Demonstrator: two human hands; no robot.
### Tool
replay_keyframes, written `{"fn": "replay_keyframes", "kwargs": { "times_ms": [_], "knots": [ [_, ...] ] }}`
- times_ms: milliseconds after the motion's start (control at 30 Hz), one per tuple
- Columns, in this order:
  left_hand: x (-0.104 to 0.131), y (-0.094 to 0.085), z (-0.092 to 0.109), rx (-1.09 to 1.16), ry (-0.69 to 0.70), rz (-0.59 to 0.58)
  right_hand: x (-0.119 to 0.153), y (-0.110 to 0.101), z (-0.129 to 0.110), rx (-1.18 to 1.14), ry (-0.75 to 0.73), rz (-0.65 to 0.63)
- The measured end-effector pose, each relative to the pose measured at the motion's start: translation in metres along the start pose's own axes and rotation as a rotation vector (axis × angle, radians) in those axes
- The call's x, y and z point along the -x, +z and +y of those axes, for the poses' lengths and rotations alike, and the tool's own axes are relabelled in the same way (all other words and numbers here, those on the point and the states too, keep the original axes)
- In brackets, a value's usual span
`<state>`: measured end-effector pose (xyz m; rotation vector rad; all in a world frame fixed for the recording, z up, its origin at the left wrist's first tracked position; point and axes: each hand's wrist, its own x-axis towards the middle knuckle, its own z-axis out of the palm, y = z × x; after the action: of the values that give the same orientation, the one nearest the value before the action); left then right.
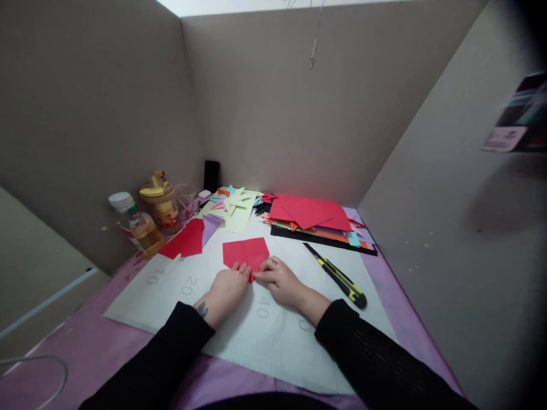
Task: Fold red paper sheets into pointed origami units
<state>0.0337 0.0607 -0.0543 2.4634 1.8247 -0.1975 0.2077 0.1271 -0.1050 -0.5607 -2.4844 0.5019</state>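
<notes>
A sheet of red paper [245, 250] with a crease down its middle lies on the white numbered sheet [222, 336]. Its lower corners are folded in, and the near end comes to a narrow point. My left hand [231, 287] presses on the near left edge of this paper, fingers together. From the other side, my right hand [282, 282] pinches the paper near that point with thumb and forefinger. A black and yellow utility knife [339, 277] rests to the right of my right hand.
At the back right is a stack of coloured paper [314, 210]. Folded paper stars [237, 199] sit at the back. Left stand a bottle of amber liquid [146, 230] and a lidded cup [164, 208], near more red paper [186, 242]. Grey partitions [277, 102] enclose the desk.
</notes>
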Motion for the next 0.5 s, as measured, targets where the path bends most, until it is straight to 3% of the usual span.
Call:
{"fn": "replay_keyframes", "kwargs": {
  "times_ms": [200, 500],
  "knots": [
    [0.0, -0.001, 0.004, -0.015, -0.017, -0.008, -0.006, -0.007, -0.004, 0.247, 0.169, -0.095],
    [-0.001, -0.003, 0.006, -0.031, -0.046, -0.029, -0.013, -0.017, 0.017, 0.405, 0.419, -0.048]
  ]
}}
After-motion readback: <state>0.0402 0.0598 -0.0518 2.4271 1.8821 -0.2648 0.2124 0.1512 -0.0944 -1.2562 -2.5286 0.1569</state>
